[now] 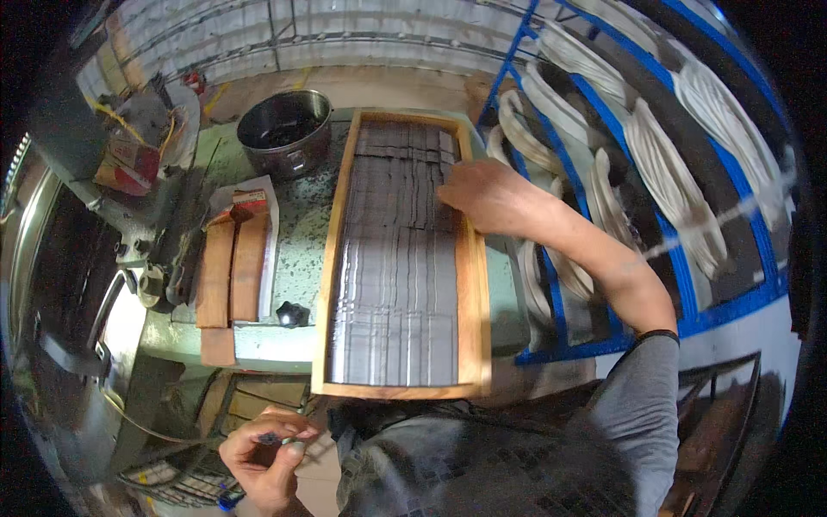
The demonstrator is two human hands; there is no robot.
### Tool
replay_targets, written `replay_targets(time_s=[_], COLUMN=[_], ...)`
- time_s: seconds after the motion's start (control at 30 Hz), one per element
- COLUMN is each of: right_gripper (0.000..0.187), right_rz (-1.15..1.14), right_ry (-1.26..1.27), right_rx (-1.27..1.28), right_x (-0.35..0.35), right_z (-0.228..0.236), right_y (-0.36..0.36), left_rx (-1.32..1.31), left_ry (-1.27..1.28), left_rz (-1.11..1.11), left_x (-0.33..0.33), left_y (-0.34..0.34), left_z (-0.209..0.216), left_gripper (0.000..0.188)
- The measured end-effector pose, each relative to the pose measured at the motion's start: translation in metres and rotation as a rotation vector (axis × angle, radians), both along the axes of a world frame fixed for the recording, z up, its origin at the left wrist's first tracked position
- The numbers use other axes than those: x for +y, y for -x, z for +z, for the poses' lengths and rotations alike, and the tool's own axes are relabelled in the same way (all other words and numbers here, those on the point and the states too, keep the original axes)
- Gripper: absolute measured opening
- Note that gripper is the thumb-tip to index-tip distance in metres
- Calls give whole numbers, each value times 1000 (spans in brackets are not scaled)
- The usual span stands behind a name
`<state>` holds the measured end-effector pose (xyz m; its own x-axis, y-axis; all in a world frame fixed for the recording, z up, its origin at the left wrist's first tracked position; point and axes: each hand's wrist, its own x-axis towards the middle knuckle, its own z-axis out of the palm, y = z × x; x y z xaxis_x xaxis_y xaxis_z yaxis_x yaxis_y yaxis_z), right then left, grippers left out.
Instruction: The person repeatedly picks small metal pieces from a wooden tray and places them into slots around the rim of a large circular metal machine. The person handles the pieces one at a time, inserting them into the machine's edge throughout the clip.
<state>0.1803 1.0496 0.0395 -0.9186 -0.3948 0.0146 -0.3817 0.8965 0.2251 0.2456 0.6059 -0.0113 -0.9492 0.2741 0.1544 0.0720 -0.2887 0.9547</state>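
A long wooden tray [473, 323] lies in front of me, packed with rows of thin dark grey strips [396, 284]. My right hand [489, 196] reaches over the tray's right side, its fingers curled down at the strips near the far end. Its fingertips are hidden, so what they grip cannot be made out. Low and left of the tray, my left hand [269, 452] is raised off the table with thumb and fingers pinched together. Something small and dark shows between them, too small to name.
On the green table [297, 215] stand a dark metal pot [284, 133], two brown wooden blocks [231, 267] and a small black object [294, 314]. Machinery [142, 224] fills the left. At right, a blue rack [689, 293] holds pale, ribbed bundles [672, 181]. Dark bits litter the tabletop.
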Motion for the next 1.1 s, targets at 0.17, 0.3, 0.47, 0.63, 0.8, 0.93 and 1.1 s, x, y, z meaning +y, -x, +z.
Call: replay_targets(time_s=[0.17, 0.3, 0.47, 0.63, 0.8, 0.93, 1.1], right_gripper=[19, 17, 16, 17, 13, 10, 12], right_rz=[114, 31, 107, 28, -50, 6, -38], right_ry=[2, 77, 184, 92, 466, 428, 251], right_rx=[-18, -142, -186, -299, -181, -173, -160], right_x=[4, 11, 18, 14, 20, 19, 15], right_z=[5, 8, 13, 23, 43, 37, 19], right_y=[10, 20, 31, 36, 38, 46, 43], left_rx=[8, 15, 109, 94, 128, 112, 97], left_ry=[22, 27, 37, 31, 46, 19, -12], left_rz=[74, 110, 165, 181, 181, 158, 146], left_x=[35, 44, 31, 19, 14, 11, 10], left_y=[-8, -5, 5, 11, 20, 27, 32], left_z=[12, 12, 0, -11, -13, -14, -17], left_gripper=[33, 34, 33, 31, 31, 30, 32])
